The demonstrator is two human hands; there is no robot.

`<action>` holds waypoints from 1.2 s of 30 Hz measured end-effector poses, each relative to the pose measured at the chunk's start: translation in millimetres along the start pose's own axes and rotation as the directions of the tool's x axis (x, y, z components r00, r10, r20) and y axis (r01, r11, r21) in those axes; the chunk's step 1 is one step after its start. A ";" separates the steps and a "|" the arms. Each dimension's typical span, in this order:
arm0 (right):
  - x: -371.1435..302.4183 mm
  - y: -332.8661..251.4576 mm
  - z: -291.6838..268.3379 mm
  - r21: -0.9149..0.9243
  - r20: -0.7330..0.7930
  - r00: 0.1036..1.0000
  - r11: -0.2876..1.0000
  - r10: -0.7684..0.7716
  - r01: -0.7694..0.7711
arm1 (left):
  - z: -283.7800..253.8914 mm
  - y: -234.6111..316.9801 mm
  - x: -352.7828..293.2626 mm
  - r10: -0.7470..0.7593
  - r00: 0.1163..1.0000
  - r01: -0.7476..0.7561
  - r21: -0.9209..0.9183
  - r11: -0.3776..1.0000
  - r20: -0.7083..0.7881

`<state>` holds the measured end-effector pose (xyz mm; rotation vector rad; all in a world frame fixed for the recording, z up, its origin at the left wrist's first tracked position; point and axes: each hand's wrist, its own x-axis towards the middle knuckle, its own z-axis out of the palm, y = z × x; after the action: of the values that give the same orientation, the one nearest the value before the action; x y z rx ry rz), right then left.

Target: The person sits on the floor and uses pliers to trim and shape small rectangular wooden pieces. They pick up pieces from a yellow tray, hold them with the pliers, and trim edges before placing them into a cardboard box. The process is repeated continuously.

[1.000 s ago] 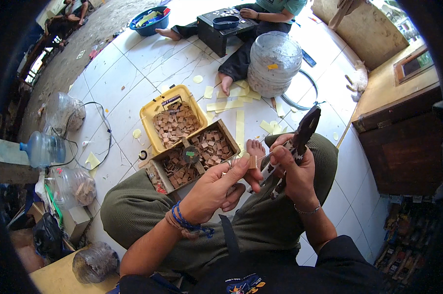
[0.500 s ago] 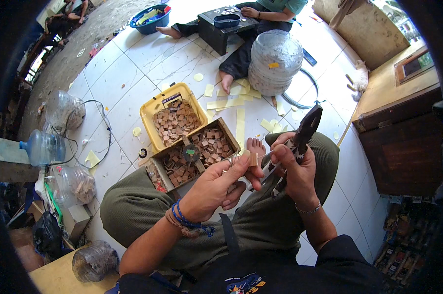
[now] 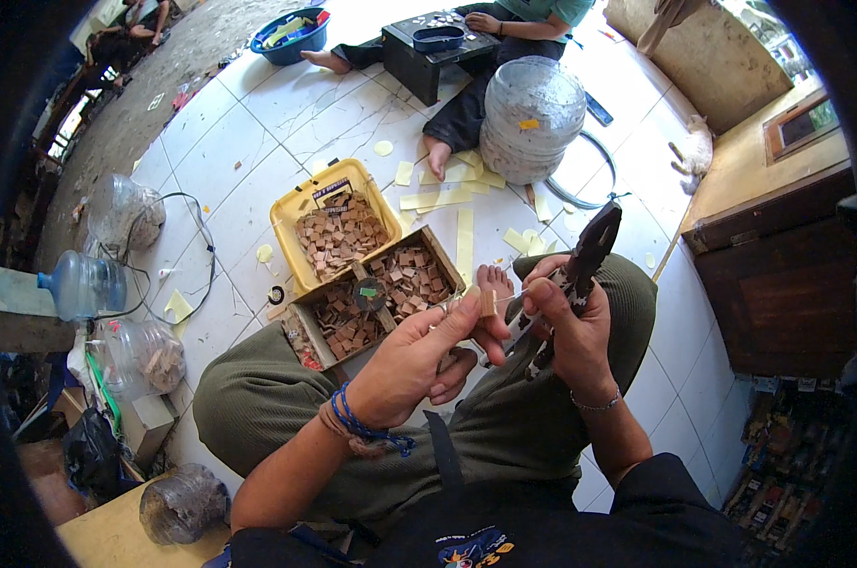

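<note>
Small Wooden Piece Held Between Two Busy Hands

Your left hand [image 3: 428, 355] pinches a small wooden piece [image 3: 488, 303] between thumb and fingers, raised above your lap and, from this view, just past the right corner of the wooden box [image 3: 447, 257]. Your right hand [image 3: 575, 327] grasps a pair of pliers [image 3: 596, 244] against its palm, head pointing away from you, while thumb and forefinger pinch a thin, pale strand [image 3: 507, 299] that runs toward the piece; whether the two are joined cannot be told.

The piece should prove light and stiff, likely dry rather than slippery, and perhaps prone to splitting if thin. It is best held by its broad faces, fingertips clear of the edge nearest the strand. It looks small, blocky and pale tan, its far end partly hidden by your fingers.

Beyond your hands, similar brown pieces fill the box's compartments, a dark round disc on its divider. A yellow tray [image 3: 279, 232] of more pieces sits against the box's far left edge. Farther across the tiled floor, pale yellow strips [image 3: 464, 241] lie scattered before a seated co-worker.
</note>
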<state>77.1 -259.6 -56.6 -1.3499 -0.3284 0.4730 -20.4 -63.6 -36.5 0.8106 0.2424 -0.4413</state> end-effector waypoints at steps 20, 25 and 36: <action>-0.9 7.4 2.5 -0.155 0.019 0.988 0.976 -0.153 0.154 | 0.2 -8.8 4.7 0.169 0.978 -0.121 0.323 0.939 -0.126; -1.3 7.4 4.0 -0.211 0.021 0.987 0.965 -0.157 0.157 | -3.3 -13.3 6.0 0.246 0.964 -0.191 0.385 0.903 -0.099; 1.1 6.5 4.6 -0.260 0.132 0.988 0.959 -0.077 0.109 | -3.8 -12.9 7.3 0.506 0.862 -0.317 0.806 0.499 0.026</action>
<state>74.9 -254.2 -62.1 -1.5625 -0.5693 0.4428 -20.1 -70.7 -50.0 1.7773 0.0202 0.0482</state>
